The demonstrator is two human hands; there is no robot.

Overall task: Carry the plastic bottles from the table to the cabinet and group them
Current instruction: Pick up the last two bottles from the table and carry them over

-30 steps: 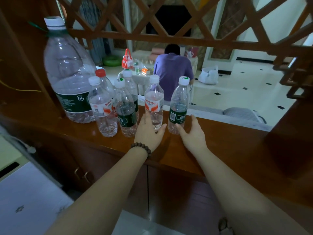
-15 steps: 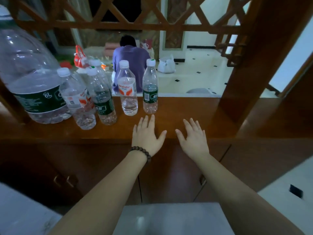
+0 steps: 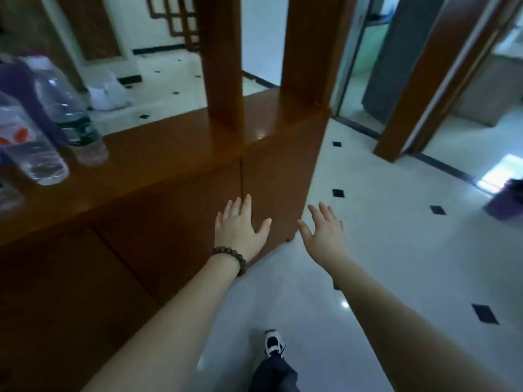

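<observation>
Two clear plastic bottles stand at the far left on the brown wooden cabinet top [image 3: 175, 148]: one with a green label [image 3: 75, 120] and one with a red-and-white label [image 3: 28, 145]. Both look blurred. My left hand [image 3: 240, 226], with a bead bracelet at the wrist, is open with fingers spread in front of the cabinet's side, well right of the bottles. My right hand [image 3: 325, 230] is open too, held over the white floor, and holds nothing.
Two wooden posts [image 3: 308, 49] rise from the cabinet's right end. White tiled floor [image 3: 396, 250] with small black squares spreads to the right. A wooden door frame [image 3: 418, 89] stands beyond. My shoe [image 3: 273, 343] shows at the bottom. A white bag [image 3: 107, 91] lies behind the cabinet.
The view has swung right, away from the bottles, which slid to the left edge. Both empty hands drew back from the cabinet top and now hover by the cabinet's right end.
</observation>
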